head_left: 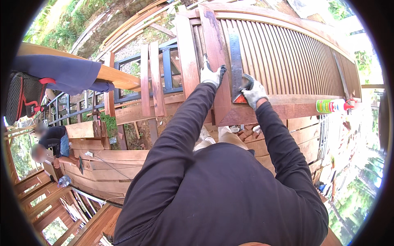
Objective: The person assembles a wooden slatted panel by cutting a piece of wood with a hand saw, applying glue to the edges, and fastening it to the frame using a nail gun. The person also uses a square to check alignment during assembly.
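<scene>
My left hand [212,75], in a white and dark work glove, rests on a reddish wooden board [215,45], its fingers spread across the board's width. That board lies crosswise on a slatted wooden panel [283,53] with a wooden frame. Just right of it, a dark metal square [236,57] lies flat with its long blade alongside the board. My right hand [254,91], gloved the same way, is closed around the square's near end, where a red-orange part shows; some fingertips are hidden.
A glue bottle [330,105] with a red cap lies on the panel's near right edge. Dark metal framing [166,67] with loose boards stands to the left. A person's leg [61,71] reaches in at upper left; another person [57,141] crouches at far left on planks [111,166].
</scene>
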{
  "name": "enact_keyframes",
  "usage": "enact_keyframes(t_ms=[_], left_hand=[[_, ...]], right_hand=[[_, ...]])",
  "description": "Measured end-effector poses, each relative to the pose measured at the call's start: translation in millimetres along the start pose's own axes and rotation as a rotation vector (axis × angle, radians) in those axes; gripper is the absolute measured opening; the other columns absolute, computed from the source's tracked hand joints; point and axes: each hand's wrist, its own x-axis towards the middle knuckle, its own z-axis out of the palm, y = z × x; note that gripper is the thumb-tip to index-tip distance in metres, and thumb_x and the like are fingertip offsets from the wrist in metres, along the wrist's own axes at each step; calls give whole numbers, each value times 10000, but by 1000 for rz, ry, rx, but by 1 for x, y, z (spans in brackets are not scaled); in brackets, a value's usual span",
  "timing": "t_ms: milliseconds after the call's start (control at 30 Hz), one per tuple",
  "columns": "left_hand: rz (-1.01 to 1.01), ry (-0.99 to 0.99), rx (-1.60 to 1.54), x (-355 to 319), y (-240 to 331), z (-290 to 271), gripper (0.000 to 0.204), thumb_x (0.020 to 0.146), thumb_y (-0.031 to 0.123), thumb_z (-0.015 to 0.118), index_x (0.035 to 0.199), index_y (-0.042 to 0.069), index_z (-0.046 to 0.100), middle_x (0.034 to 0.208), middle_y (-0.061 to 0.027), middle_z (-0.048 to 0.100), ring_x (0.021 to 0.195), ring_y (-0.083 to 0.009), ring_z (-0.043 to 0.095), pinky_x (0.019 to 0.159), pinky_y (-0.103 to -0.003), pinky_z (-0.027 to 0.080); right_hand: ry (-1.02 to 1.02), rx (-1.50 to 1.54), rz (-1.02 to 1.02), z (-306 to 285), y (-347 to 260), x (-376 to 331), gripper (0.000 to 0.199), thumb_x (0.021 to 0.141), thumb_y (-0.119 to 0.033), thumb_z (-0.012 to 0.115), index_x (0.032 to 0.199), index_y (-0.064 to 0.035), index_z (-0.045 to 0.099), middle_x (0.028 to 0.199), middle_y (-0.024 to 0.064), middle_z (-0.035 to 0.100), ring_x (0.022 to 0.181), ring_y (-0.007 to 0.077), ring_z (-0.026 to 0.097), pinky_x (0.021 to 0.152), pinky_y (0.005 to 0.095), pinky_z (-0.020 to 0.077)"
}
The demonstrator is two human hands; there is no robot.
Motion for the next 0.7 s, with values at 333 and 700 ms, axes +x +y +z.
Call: enact_keyframes(t_ms=[333, 700], left_hand=[[-56, 24, 52, -5, 8, -3, 1025, 862, 324, 795, 1628, 86, 157, 1591, -274, 349, 1465, -379, 382, 1200, -388, 339], [-26, 19, 64, -3, 3, -1, 1033, 862, 322, 792, 1627, 65, 147, 1586, -284, 353, 1471, -378, 374, 1190, -389, 342]], right_hand=[[46, -187, -75, 2, -17, -25, 501, 859, -118, 742, 1341, -65, 614, 933, 108, 713, 848, 218, 687, 820, 337, 542], [90, -286, -171, 1, -22, -40, 457, 862, -197, 750, 1297, -109, 639, 948, 81, 735, 928, 279, 695, 891, 398, 512]])
